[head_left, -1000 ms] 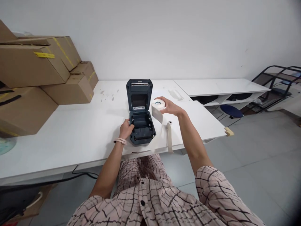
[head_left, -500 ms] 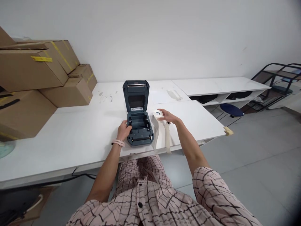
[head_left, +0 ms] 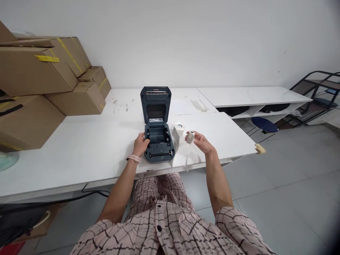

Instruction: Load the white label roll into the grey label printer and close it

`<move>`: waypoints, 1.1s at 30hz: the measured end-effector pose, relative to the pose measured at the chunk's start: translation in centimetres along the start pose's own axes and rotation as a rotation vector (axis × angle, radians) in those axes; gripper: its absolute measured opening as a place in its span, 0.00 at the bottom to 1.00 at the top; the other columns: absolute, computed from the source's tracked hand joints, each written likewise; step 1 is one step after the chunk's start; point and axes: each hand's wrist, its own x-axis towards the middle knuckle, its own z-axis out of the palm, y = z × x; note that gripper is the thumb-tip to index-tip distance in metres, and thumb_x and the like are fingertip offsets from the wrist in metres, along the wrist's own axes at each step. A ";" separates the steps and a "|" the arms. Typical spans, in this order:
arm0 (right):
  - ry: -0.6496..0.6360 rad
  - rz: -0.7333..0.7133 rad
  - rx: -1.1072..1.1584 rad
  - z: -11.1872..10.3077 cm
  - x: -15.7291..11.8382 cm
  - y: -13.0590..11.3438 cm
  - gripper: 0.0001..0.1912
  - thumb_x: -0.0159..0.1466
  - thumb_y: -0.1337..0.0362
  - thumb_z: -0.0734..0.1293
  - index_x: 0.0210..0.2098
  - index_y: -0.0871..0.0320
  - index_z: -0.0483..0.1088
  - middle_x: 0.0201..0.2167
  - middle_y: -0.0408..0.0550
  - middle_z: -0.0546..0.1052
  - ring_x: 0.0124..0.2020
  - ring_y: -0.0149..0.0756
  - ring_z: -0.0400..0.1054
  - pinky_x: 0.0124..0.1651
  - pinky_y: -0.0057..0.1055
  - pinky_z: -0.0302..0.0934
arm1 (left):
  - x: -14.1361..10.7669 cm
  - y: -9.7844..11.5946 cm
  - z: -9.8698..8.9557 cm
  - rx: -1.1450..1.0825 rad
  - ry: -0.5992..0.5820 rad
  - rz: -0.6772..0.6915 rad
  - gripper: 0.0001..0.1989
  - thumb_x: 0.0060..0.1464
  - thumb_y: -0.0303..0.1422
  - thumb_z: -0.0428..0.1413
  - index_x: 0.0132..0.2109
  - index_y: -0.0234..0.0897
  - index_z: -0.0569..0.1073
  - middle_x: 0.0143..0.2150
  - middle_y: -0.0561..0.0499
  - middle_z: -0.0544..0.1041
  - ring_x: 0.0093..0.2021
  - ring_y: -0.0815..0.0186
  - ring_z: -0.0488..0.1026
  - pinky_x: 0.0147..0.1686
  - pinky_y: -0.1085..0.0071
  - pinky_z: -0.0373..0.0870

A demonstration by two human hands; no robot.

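A dark label printer point(head_left: 159, 146) sits on the white table with its lid point(head_left: 156, 104) raised and its roll bay showing no roll inside. My left hand point(head_left: 140, 144) grips the printer's left edge, thumb over the rim. To the right of the printer stands a larger white label roll point(head_left: 179, 130), its loose strip hanging toward the front edge. My right hand point(head_left: 204, 142) pinches a small white label roll point(head_left: 190, 137) by its sides, just right of the larger one. The small roll's tail is blurred.
Cardboard boxes point(head_left: 32, 71) with yellow tape are stacked at the left of the table point(head_left: 106, 152). A white sheet point(head_left: 182, 107) lies behind the rolls. To the right are a blue stool point(head_left: 264, 123) and a foam-padded table corner point(head_left: 260, 148).
My right hand has gone from the larger roll to the small roll and now holds it. The larger roll stays beside the printer. My left hand keeps its place on the printer.
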 end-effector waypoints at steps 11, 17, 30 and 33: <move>-0.403 -0.174 -1.200 12.6 10.0 -5.8 0.21 0.64 0.68 0.68 0.57 0.57 0.73 0.54 0.57 0.80 0.56 0.54 0.73 0.63 0.50 0.57 | -0.1 0.0 0.3 -0.003 -0.003 -0.006 0.24 0.47 0.30 0.54 0.54 0.35 0.73 0.25 0.57 0.65 0.27 0.65 0.63 0.29 0.70 0.58; -0.426 -0.216 -1.184 13.1 8.6 -4.4 0.21 0.65 0.70 0.67 0.58 0.55 0.73 0.55 0.52 0.80 0.58 0.49 0.73 0.69 0.51 0.48 | 0.0 -0.5 0.5 -0.050 0.002 -0.008 0.25 0.47 0.29 0.55 0.55 0.35 0.72 0.25 0.58 0.64 0.27 0.66 0.63 0.30 0.71 0.59; 0.019 -0.351 -0.958 16.4 -4.1 -2.3 0.19 0.74 0.64 0.58 0.59 0.54 0.73 0.62 0.54 0.74 0.65 0.50 0.66 0.67 0.53 0.60 | -0.6 -1.1 1.3 -0.216 0.086 -0.055 0.27 0.49 0.32 0.60 0.58 0.36 0.72 0.47 0.45 0.76 0.46 0.59 0.73 0.46 0.65 0.69; 0.062 -0.372 -0.980 16.8 -4.6 -1.9 0.19 0.74 0.65 0.57 0.59 0.55 0.72 0.63 0.53 0.74 0.66 0.49 0.66 0.68 0.53 0.59 | -0.8 -0.6 1.3 -0.429 -0.039 -0.101 0.33 0.48 0.36 0.63 0.62 0.39 0.69 0.60 0.42 0.73 0.56 0.55 0.72 0.52 0.62 0.70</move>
